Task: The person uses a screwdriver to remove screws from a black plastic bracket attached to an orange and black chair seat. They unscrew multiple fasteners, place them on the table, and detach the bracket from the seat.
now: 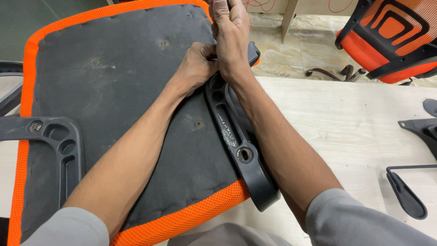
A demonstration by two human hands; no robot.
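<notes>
**Upturned chair seat fills the table, both hands at its far edge**

We see the chair seat (pixel 114 91) first: it lies underside up across the left and centre of the frame, dark fabric ringed by orange mesh, and it covers most of the table (pixel 346 123) on that side. The pale tabletop lies bare in the right half, from centre right down to the lower edge, and that is where we find open room.

Beyond the table, in the upper right, an orange and black chair back (pixel 391 36) stands on the tiled floor (pixel 291 45), near the table's far edge.

Two black armrest brackets sit on the seat. One (pixel 236 141) runs diagonally from the upper centre to the lower centre, between our forearms, its lower end overhanging the seat's orange rim. The other (pixel 54 146) lies at the left edge.

At the right edge rest loose black chair parts (pixel 409 191), well apart from the seat.

Our left hand (pixel 198 64) is curled shut at the diagonal bracket's upper end. Our right hand (pixel 232 32) is closed around something slim at the top centre; we cannot tell what it is.
</notes>
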